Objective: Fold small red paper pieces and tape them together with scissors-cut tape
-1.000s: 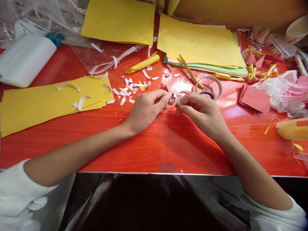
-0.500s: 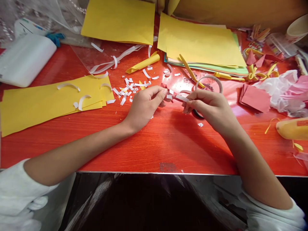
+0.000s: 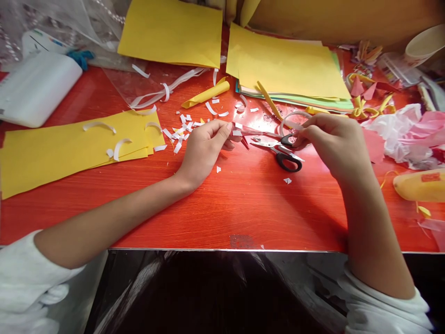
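My left hand (image 3: pixel 205 150) pinches a small piece of folded red paper between thumb and fingers. Short white tape pieces (image 3: pixel 237 132) show at its edge, while the fingers hide much of the paper. My right hand (image 3: pixel 333 144) is further right, its thumb and fingertips pinched on the end of a white tape strip (image 3: pixel 294 124). Just beneath its fingers lie scissors (image 3: pixel 289 163) with black handles, blades pointing left. A pale tape ring (image 3: pixel 283 121) is behind those fingers, partly covered.
White paper scraps (image 3: pixel 179 134) lie scattered left of centre. Yellow strips (image 3: pixel 69 146) are at the left, and yellow sheets (image 3: pixel 285 65) at the back. A rolled yellow paper (image 3: pixel 206 94) lies between. On the right are crumpled plastic (image 3: pixel 399 132) and a yellow bottle-like object (image 3: pixel 417 185).
My right hand has moved right, away from my left hand, uncovering the scissors. My left hand has shifted slightly left, still holding the red paper.
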`<control>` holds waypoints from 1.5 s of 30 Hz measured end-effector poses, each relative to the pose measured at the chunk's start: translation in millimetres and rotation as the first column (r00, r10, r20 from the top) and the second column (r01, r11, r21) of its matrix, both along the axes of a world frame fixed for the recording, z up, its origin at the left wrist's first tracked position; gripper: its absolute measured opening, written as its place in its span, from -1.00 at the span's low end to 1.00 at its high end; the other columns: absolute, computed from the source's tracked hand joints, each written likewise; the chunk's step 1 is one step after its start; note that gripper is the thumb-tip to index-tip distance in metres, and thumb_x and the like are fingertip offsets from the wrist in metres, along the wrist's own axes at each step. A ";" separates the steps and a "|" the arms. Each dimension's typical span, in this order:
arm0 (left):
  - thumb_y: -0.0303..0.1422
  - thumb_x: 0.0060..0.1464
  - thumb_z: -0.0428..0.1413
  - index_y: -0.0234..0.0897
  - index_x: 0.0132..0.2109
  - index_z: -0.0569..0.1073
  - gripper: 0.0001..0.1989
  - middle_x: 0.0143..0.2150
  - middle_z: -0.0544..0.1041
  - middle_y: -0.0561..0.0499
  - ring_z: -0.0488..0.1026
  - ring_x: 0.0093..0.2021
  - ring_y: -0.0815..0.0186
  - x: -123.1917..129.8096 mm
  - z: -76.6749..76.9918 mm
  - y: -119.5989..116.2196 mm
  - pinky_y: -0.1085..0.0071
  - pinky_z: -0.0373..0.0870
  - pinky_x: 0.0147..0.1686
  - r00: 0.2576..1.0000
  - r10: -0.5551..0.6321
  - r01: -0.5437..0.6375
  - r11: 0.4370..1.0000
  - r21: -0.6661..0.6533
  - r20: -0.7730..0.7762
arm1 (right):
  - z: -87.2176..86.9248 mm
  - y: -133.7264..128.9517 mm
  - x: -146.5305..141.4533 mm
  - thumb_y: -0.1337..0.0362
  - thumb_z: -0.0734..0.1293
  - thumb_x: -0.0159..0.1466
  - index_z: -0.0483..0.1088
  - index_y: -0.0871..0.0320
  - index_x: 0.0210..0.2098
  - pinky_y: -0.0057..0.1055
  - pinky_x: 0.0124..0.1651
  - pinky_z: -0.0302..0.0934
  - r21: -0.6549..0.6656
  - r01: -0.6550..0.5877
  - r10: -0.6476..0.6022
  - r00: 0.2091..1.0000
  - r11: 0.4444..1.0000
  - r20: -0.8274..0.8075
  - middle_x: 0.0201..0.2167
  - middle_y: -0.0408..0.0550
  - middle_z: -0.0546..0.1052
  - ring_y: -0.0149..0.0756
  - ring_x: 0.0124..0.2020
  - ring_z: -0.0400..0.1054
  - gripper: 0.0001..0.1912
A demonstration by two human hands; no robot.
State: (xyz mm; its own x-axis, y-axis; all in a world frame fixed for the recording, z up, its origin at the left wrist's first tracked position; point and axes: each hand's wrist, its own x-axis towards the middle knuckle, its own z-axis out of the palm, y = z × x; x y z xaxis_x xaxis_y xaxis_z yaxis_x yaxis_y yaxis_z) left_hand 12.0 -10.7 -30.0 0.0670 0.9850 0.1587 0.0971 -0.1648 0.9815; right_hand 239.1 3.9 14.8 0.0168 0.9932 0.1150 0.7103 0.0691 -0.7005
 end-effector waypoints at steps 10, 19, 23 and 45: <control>-0.22 0.22 -0.06 -0.29 -0.33 0.43 -0.72 -0.34 0.54 0.00 0.47 -0.39 0.46 1.8 4.3 -2.4 0.48 0.43 -0.32 1.000 -0.017 0.017 1.000 0.010 0.016 | -3.3 3.7 4.7 0.29 0.33 0.19 0.38 0.15 -0.60 -0.39 -0.44 0.14 0.080 -0.106 0.116 0.984 0.991 -0.134 -0.63 -0.09 0.39 -0.46 -0.57 0.25 -0.77; -0.29 0.20 -0.03 -0.29 -0.32 0.48 -0.76 -0.35 0.53 0.01 0.44 -0.39 0.45 3.4 9.8 -7.7 0.46 0.42 -0.30 0.997 -0.081 0.081 0.995 0.056 -0.009 | -3.0 -15.7 -22.4 0.21 0.39 0.16 0.46 0.13 -0.09 -0.40 -0.34 0.36 -0.176 -0.403 0.278 0.830 0.898 -0.483 -0.44 -0.10 0.54 -0.38 -0.43 0.44 -0.68; -0.40 0.14 0.02 -0.25 -0.16 0.50 -0.82 -0.25 0.53 0.01 0.45 -0.36 0.45 2.8 10.2 -9.4 0.47 0.42 -0.31 0.988 -0.148 0.150 0.987 0.053 -0.034 | -2.9 -18.0 -26.4 0.24 0.38 0.19 0.51 0.16 -0.17 -0.43 -0.36 0.35 -0.179 -0.394 0.255 0.818 0.902 -0.516 -0.53 -0.12 0.51 -0.43 -0.50 0.42 -0.78; -0.17 0.19 -0.05 -0.28 -0.19 0.52 -0.66 -0.27 0.54 -0.03 0.48 -0.31 0.37 -3.0 12.5 0.6 0.39 0.48 -0.32 0.921 -0.334 0.352 0.934 -0.066 0.200 | 5.4 -23.3 -28.9 0.17 0.43 0.10 0.53 0.18 -0.35 -0.46 -0.49 0.29 -0.257 -0.442 0.263 0.813 0.860 -0.520 -0.53 -0.11 0.50 -0.45 -0.56 0.37 -0.79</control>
State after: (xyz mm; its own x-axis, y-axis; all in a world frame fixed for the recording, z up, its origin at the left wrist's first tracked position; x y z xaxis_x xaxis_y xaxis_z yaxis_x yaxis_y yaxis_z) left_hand 9.0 -10.0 -17.5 0.3826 0.9180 0.1040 -0.1306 -0.0577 0.9898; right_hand 210.2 -19.4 20.2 -0.3816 0.9086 -0.1699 0.2812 -0.0610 -0.9577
